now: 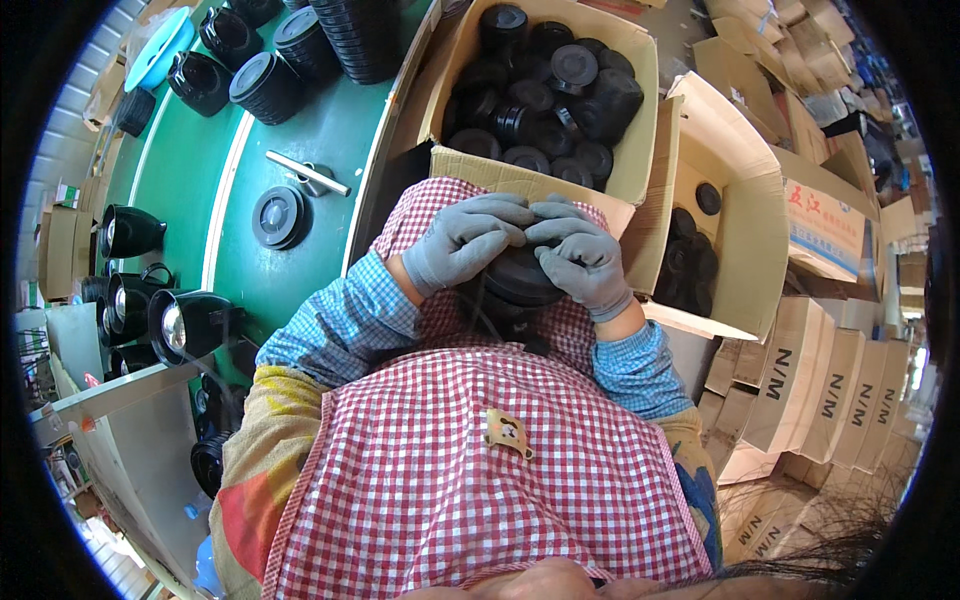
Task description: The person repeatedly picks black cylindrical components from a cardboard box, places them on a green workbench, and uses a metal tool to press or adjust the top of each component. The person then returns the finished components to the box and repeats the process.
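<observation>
Both my hands wear grey gloves and meet over my lap. My left hand [465, 242] has its fingers bent together at the far rim of a black round plastic part [522, 278]. At the same part's right side, my right hand [585, 258] curls its fingers and thumb against the edge. The fingertips of the two hands nearly touch. Beneath this part is more black material, dark and hard to make out. My red-and-white checked apron [480, 420] spreads under and around it.
Ahead stands a cardboard box [648, 130] of black round parts; to its right, another box [745, 220] holds more. The green bench [300, 170] at left carries a black disc [280, 217], a pale rod [300, 170], stacked lids and black lamp-like housings [185, 325]. Cartons [790, 375] are stacked at right.
</observation>
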